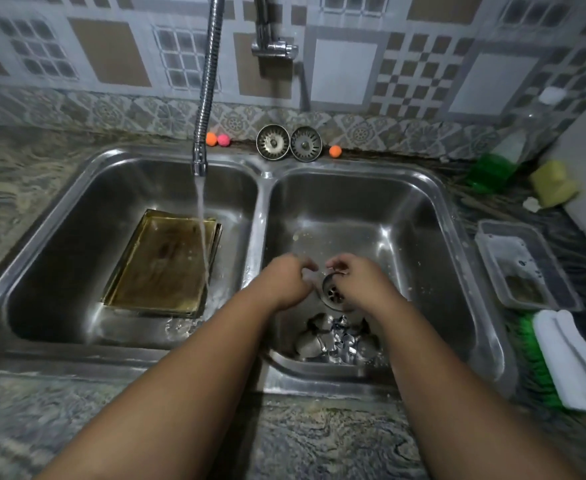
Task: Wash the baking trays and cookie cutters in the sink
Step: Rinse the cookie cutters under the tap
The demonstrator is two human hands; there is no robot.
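The right grip (357,282) has its fingers curled round a small, thin metal cookie cutter (333,271). The left grip (289,282) curls toward the same piece, but blur hides whether it pinches the piece or only meets it.

Directly beneath the grip lies the open drain (333,294). Both strainer baskets (273,142) stand well beyond the grip on the back ledge, so nothing covers that hole. That is the main hazard: wet metal is slick, and a slipped cutter would likely land on the drain and could wedge there.

Just below the grip, toward the person, lies the heap of cutters (336,337) waiting in the right basin. Reaching into that tangle blind could nick a finger on a thin edge.

Left of the grip, across the divider (260,220), the stacked baking trays (167,261) lie in the other basin. The tap (199,161) pours onto the trays, away from the cutter in hand. The cutter gets no rinse where it is held, and the unattended stream may splash off the trays toward the table (59,427).
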